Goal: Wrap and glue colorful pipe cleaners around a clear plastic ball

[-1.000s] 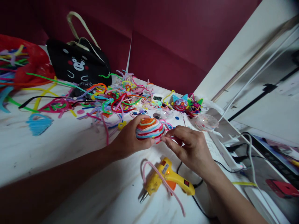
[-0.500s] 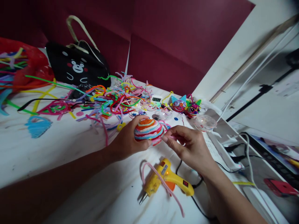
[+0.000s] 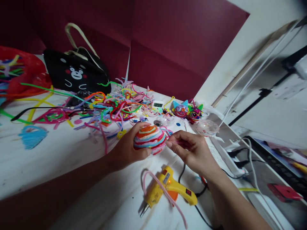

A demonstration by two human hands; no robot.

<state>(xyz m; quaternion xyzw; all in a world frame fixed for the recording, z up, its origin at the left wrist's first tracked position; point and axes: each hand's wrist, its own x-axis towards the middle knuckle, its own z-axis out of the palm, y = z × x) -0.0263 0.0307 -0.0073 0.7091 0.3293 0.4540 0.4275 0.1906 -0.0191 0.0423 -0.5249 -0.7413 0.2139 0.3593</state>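
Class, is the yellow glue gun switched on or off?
The glue gun looks on: a small orange light glows on its body.

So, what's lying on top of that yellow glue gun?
A pink fuzzy strip lies across the glue gun, both ends reaching past it. The part directly beneath the strip is covered, and so is the table under the gun.

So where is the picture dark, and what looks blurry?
Head view: the left forearm is very dark, and a soft shadow lies beside the tip of the glue gun; also head view: the red object at right looks blurred, the striped dome clearer.
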